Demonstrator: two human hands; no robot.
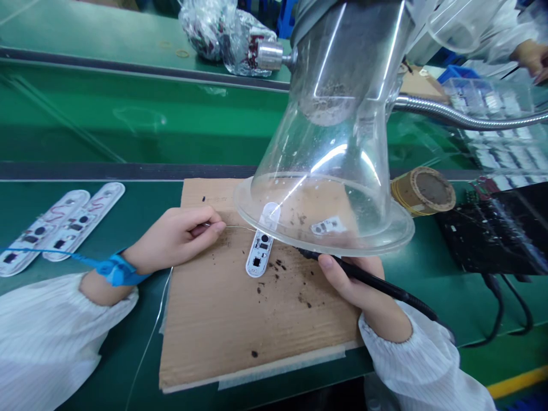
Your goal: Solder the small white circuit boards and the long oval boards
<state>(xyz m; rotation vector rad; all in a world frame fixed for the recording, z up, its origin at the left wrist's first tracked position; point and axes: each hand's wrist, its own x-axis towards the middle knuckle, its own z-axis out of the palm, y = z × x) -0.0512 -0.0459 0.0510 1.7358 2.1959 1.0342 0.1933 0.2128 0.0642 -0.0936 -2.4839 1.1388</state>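
Note:
Thin solder wire (237, 227) is pinched in my left hand (192, 234), its end reaching the edge of a white circuit board (259, 254). That long, rounded board lies on a brown cardboard sheet (214, 331), its upper part seen through a clear fume hood (321, 171). My right hand (351, 279) grips a black soldering iron (377, 279) from the right. The iron's tip is hard to make out near the hood's rim. Under the hood, a smaller white piece (328, 226) also lies on the cardboard. A blue wrist strap (117, 269) circles my left wrist.
Two similar boards (71, 225) lie at the left. Right of the hood are a round brown tin (423, 191) and a black box with cables (500, 234). A flexible metal arm (466, 119) crosses behind. Another person's hand (531, 57) shows at upper right.

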